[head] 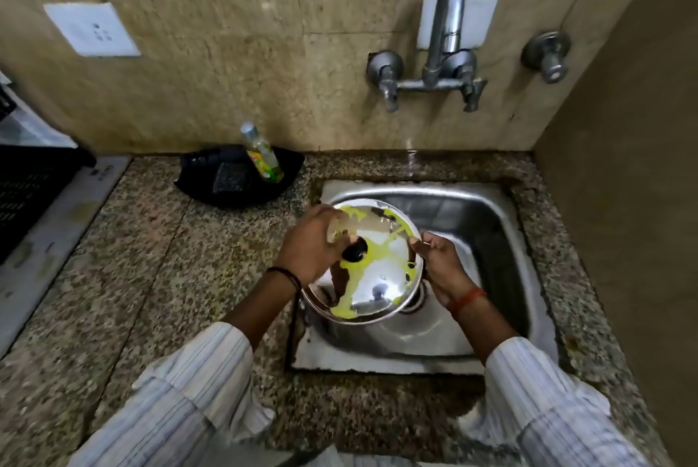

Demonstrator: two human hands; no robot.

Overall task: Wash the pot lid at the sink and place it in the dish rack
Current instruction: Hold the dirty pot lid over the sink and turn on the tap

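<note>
A round steel pot lid (pixel 381 277) with a black knob and yellow-green smears is held over the left part of the steel sink (pixel 487 224). My left hand (pixel 313 243) grips the lid's upper left edge, fingers curled over the rim next to the knob. On the lid's right edge, my right hand (pixel 440 262) pinches the rim. The lid tilts toward me, shiny side up. A black dish rack (pixel 22 194) shows at the far left edge, partly cut off.
The wall tap (pixel 445 51) hangs above the sink, with no stream that I can make out. A black tray (pixel 211 179) behind the counter holds a scrub pad (pixel 230 179) and a dish soap bottle (pixel 262 154). Speckled granite counter (pixel 151 277) surrounds the sink.
</note>
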